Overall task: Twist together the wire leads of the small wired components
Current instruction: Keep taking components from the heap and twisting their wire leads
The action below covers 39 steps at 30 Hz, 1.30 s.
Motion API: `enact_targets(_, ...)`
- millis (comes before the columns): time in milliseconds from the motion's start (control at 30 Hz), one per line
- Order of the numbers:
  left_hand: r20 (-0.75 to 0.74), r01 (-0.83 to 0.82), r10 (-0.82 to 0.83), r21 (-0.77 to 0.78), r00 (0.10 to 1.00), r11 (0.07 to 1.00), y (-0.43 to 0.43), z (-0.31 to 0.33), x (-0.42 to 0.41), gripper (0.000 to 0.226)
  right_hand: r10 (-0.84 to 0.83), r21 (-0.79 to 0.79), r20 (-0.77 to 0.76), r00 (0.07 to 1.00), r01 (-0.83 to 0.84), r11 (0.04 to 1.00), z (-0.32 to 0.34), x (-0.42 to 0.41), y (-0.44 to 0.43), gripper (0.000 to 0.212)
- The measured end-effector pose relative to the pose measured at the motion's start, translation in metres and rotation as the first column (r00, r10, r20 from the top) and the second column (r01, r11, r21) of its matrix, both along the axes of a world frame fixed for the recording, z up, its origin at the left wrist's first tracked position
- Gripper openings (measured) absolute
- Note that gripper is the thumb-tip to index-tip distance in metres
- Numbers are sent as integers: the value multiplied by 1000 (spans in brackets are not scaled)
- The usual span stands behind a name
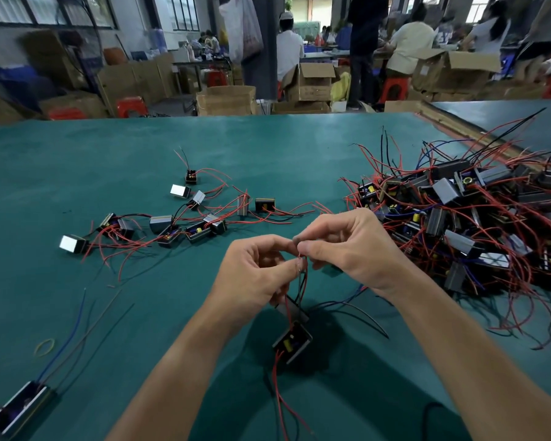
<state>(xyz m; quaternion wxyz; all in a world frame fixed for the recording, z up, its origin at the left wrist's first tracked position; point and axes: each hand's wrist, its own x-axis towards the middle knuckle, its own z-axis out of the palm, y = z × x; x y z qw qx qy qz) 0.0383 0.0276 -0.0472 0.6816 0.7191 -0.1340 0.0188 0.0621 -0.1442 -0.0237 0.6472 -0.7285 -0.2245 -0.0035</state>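
Over the green table [268, 144] the left hand [255, 272] and right hand [347, 249] meet, each pinching the thin wire leads [300, 275] between thumb and fingertips. One small component [292, 343] hangs below them. Right of that component sprawls a tangled pile [474, 218], too many to count. Left of it lie about a dozen scattered components [172, 224], one rubber band [45, 346] and one longer unit [16, 409].
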Motion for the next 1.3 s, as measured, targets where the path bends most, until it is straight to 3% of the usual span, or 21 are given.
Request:
enact_targets(200,7,-39,39,-28,999,999,-4,0,-1,10,9,4,39,999,-9,1000,2,-2,1,22)
enact_targets(433,-7,-51,51,3,999,999,-9,1,-3,15,36,-241,117,992,-7,970,7,-2,-7,16)
enact_targets(633,-122,-112,109,-22,987,993,-8,0,-1,12,35,-370,136,990,18,929,3,3,-14,17)
enact_targets(800,-74,-129,128,-4,989,992,-9,1,-1,19,-9,-416,169,986,79,906,3,4,-13,13)
enact_targets(933,37,-146,144,56,989,988,-8,0,-2,24,-9,-409,180,984,83,909,4,2,-11,15)
enact_targets(1033,89,-154,146,94,985,984,-7,0,-2,21,-16,-333,96,995,47,942,4,1,-9,12)
enact_targets(1167,64,-167,163,76,985,983,-5,-1,0,16,-26,-238,37,999,34,971,3,1,-6,8)
enact_targets(1300,51,-173,170,61,984,983,-6,-1,0,12,-21,-248,31,999,28,968,1,0,-6,7)
